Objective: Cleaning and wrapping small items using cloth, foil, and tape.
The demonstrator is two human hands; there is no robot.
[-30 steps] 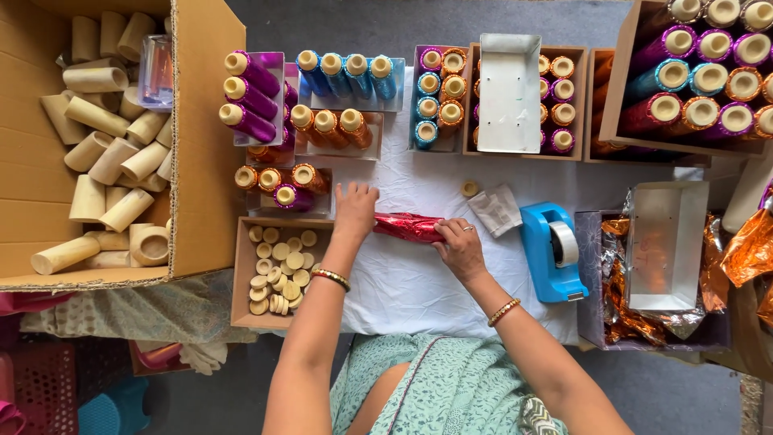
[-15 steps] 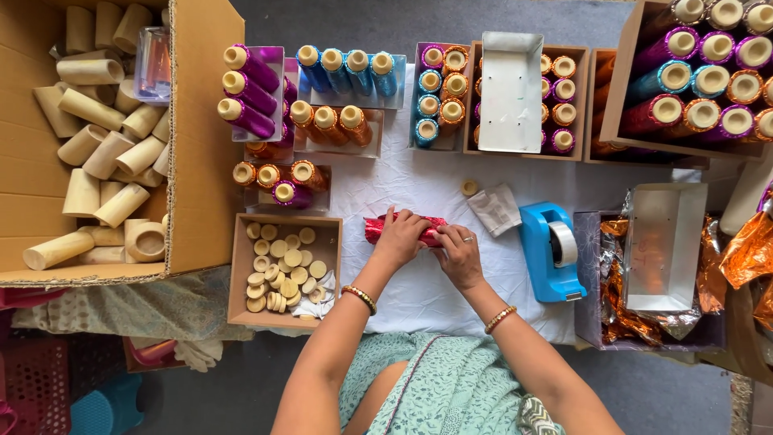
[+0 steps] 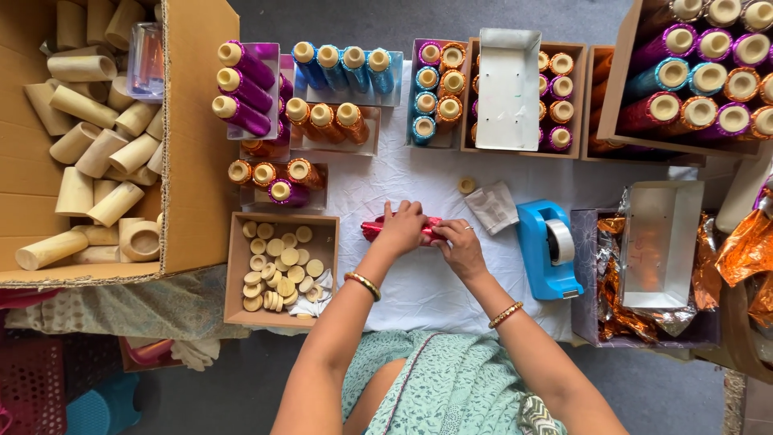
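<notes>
Near the middle of the white table (image 3: 419,290), our left hand (image 3: 400,228) and right hand (image 3: 461,248) press together on the shiny red roll (image 3: 375,230). We think the slippery foil could pop open if our fingers let go, because it looks springy.

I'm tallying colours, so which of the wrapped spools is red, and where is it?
Only the red foil-wrapped spool, lying on the white cloth under the left hand and right hand. All other spools are purple, blue or orange, in boxes.
</notes>
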